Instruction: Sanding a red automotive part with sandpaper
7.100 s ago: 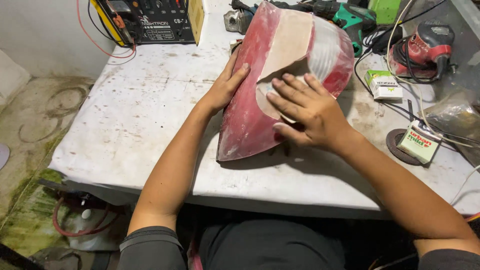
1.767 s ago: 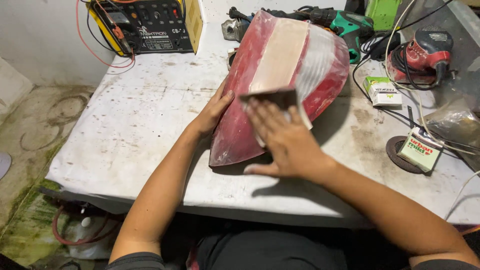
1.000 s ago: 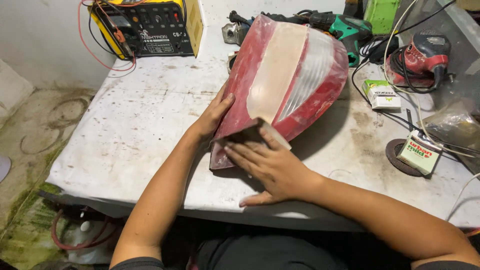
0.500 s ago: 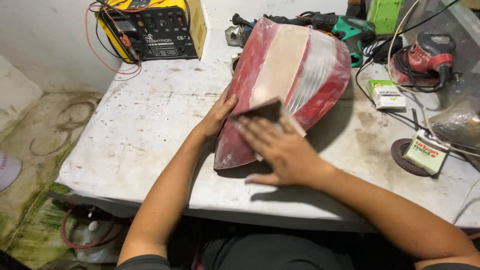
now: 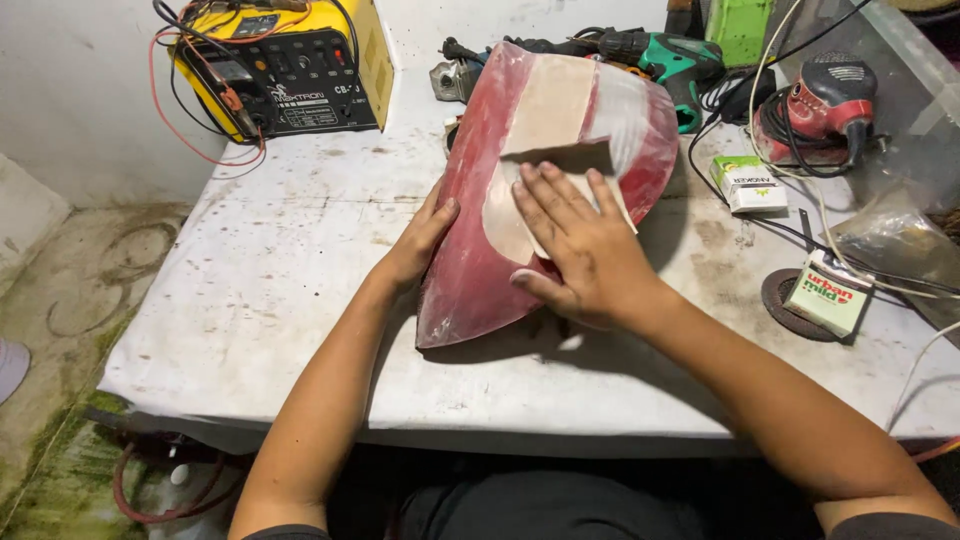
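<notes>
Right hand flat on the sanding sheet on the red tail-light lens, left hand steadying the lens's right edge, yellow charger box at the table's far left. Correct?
Not quite. In the head view the left hand steadies the left edge of the red tail-light lens, not its right edge. The rest holds: the right hand lies flat on the sanding sheet, and the yellow charger box stands at the table's far left.

Even, fairly bright overhead lighting, neutral white. Soft shadow under the right forearm and right hand (image 5: 585,255) on the white worktable (image 5: 250,300). Dull sheen, no hard glare, on the red tail-light lens (image 5: 480,260). Sharp focus at centre. Slight wide-angle bending toward edges. Dimmer, murkier floor (image 5: 50,320) at left.
</notes>
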